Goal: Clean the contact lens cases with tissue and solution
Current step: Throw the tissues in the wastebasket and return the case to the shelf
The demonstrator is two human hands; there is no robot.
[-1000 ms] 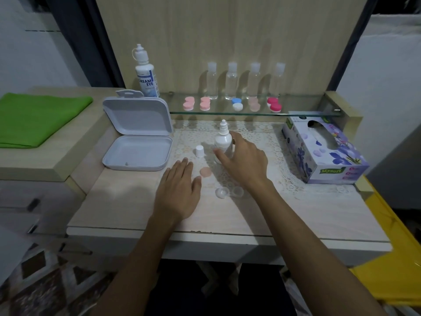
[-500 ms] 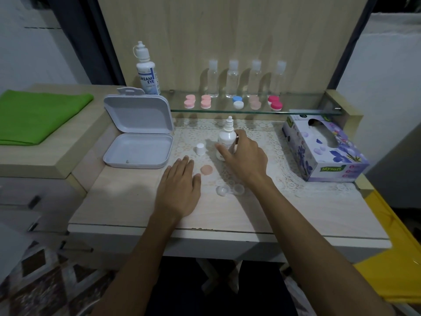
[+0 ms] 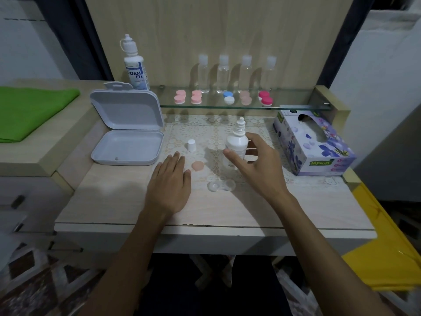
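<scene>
A small white solution bottle (image 3: pixel 237 142) stands upright on the lace mat with its cap off. My right hand (image 3: pixel 257 165) holds it, thumb in front and fingers behind. The bottle's white cap (image 3: pixel 191 145) stands to the left. A clear contact lens case (image 3: pixel 220 186) lies open on the table below the bottle. One peach lid (image 3: pixel 197 166) lies beside it. My left hand (image 3: pixel 169 188) rests flat on the table, fingers straight, just left of the peach lid. A purple tissue box (image 3: pixel 314 144) sits at the right.
An open grey plastic box (image 3: pixel 127 142) lies at the left. On the glass shelf (image 3: pixel 296 107) sit several coloured lens cases (image 3: pixel 197 96), several clear bottles (image 3: pixel 223 74) and a large solution bottle (image 3: pixel 135 65). A green cloth (image 3: pixel 29 110) is far left.
My right hand has loosened and shifted slightly back around the small bottle, with thumb and fingers more spread. My left hand stays flat in place.
</scene>
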